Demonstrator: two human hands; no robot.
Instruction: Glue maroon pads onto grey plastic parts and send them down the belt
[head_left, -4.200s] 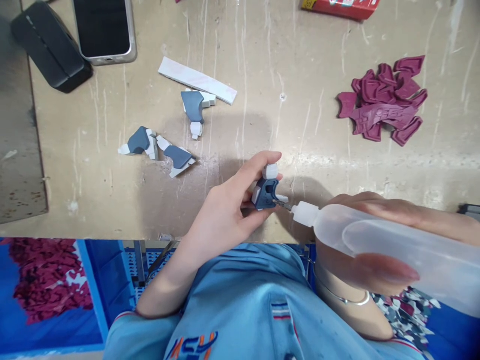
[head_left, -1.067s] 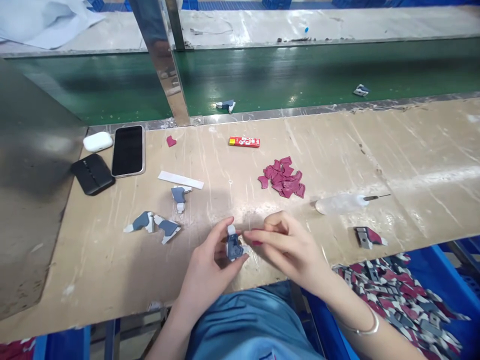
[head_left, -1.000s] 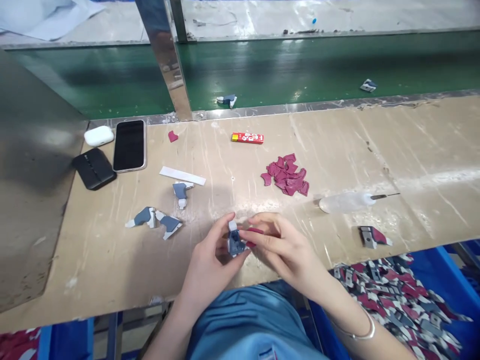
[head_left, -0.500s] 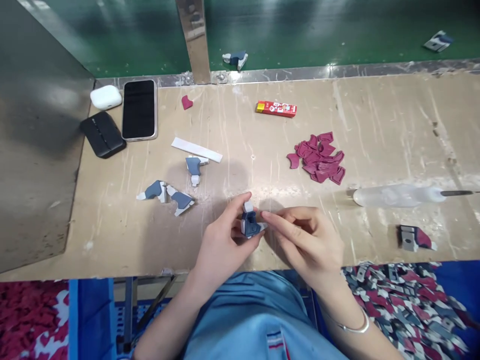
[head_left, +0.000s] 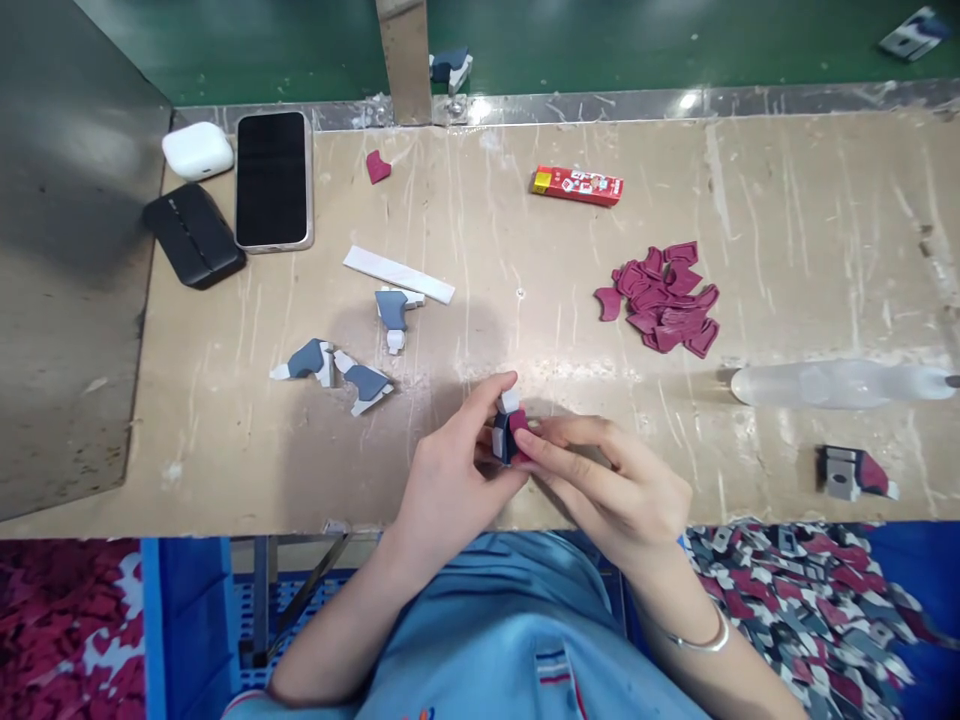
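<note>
My left hand is closed around a small dark-blue and light-grey plastic part, held over the table near its front edge. With thumb and forefinger, my right hand presses a maroon plastic piece against the open face of that part. Fingers hide some of both pieces. Left of my hands lie several blue-and-white parts, one of them the closest. A pile of maroon pieces rests beyond my right hand.
A phone, a white case and a black device sit back left. Elsewhere are a white strip, a red packet, a translucent bottle and a maroon-and-grey part. Blue bins stand below the front edge.
The maroon piece, barely visible before in my right fingers, now lies against the blue part. My right hand has come in to meet the left. The whole view has shifted slightly.
</note>
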